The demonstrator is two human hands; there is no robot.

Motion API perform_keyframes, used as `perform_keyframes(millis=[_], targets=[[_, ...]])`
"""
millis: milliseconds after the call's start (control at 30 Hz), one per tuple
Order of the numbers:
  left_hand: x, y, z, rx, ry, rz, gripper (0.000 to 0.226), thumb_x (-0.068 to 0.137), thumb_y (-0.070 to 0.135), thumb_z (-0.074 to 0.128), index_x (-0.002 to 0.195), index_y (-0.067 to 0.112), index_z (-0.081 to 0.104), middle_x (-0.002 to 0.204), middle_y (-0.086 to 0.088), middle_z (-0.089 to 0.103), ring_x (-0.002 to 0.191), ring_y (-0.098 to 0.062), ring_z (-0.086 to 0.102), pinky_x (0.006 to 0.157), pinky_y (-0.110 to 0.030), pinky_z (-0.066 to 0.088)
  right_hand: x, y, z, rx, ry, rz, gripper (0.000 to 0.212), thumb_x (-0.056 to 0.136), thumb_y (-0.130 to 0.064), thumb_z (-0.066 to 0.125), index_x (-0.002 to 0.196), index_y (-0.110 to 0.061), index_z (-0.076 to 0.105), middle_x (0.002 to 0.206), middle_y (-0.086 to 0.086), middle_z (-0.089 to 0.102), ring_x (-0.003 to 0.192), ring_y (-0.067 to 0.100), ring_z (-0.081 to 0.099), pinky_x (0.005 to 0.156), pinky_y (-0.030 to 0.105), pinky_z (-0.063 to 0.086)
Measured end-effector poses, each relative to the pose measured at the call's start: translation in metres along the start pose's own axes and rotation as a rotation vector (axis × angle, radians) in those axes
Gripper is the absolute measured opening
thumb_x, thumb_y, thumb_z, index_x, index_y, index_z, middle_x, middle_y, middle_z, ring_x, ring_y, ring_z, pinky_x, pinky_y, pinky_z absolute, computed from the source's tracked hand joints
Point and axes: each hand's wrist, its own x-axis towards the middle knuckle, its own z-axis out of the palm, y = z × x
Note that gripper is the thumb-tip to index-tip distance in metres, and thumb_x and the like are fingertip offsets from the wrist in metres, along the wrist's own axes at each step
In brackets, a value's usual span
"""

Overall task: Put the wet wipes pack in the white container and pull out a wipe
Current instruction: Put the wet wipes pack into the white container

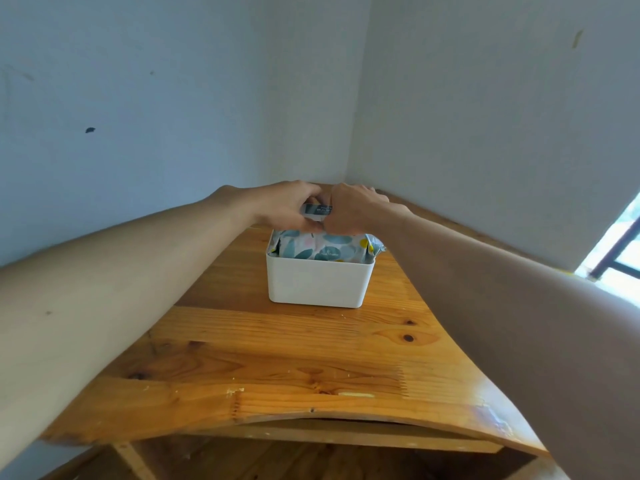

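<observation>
A white rectangular container [318, 284] stands on a wooden table top [277, 358] near the room's corner. The wet wipes pack [322, 249], patterned with teal leaves and pink and yellow spots, sits inside it and sticks up above the rim. Right above the pack, my left hand [284, 206] and my right hand [353, 209] meet, both with fingers closed around a small dark label flap [317, 210] with white print, lifted off the pack's top. Whether a wipe is showing underneath is hidden by my fingers.
Two pale walls meet just behind the container. A window [620, 251] shows at the right edge. The table's front edge curves toward me, with a lower wooden shelf [277, 459] beneath it.
</observation>
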Motion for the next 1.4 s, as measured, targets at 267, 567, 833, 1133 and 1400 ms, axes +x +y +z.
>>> perform_keyframes(millis=[267,567,833,1133,1400], targets=[[0.001,-0.008,0.020,0.164,-0.083,-0.029,0.055,0.080,0.035,0.075,0.128,0.023,0.052,0.123,-0.001,0.062,0.108,-0.022,0.059,0.093,-0.042,0.051,0.012,0.007,0.027,-0.047,-0.111,-0.029,0.019,0.068,-0.020,0.063,0.072,-0.026,0.046,0.076,-0.001,0.055,0.091,0.030,0.057,0.076,0.038,0.048],[0.010,-0.016,0.037,0.176,-0.172,-0.031,0.058,0.083,0.028,0.073,0.135,0.026,0.047,0.127,0.001,0.062,0.109,-0.017,0.059,0.085,-0.031,0.050,0.025,0.019,0.040,-0.067,-0.304,-0.094,0.047,0.074,-0.021,0.073,0.117,-0.020,0.056,0.098,-0.002,0.064,0.091,0.020,0.059,0.085,0.033,0.048],[0.017,-0.018,0.043,0.283,-0.244,-0.082,0.052,0.086,0.025,0.069,0.135,0.021,0.053,0.124,-0.001,0.064,0.097,-0.014,0.056,0.085,-0.029,0.048,0.031,0.026,0.045,-0.165,-0.331,-0.123,0.036,0.080,-0.019,0.068,0.115,-0.019,0.058,0.095,-0.002,0.064,0.089,0.019,0.059,0.079,0.031,0.047],[0.016,-0.019,0.039,0.193,-0.225,-0.111,0.042,0.088,0.039,0.066,0.123,0.017,0.064,0.108,-0.001,0.071,0.094,-0.018,0.067,0.080,-0.032,0.056,0.025,0.029,0.048,-0.228,-0.291,-0.193,0.038,0.086,-0.018,0.064,0.124,-0.019,0.056,0.106,0.004,0.066,0.090,0.019,0.061,0.075,0.029,0.049],[0.010,-0.025,0.046,0.183,-0.174,-0.096,0.040,0.090,0.037,0.064,0.123,0.015,0.067,0.109,-0.002,0.072,0.094,-0.017,0.064,0.076,-0.028,0.051,0.025,0.031,0.048,-0.279,-0.300,-0.213,0.035,0.091,-0.023,0.059,0.125,-0.020,0.059,0.094,0.000,0.065,0.074,0.013,0.058,0.066,0.026,0.045]])
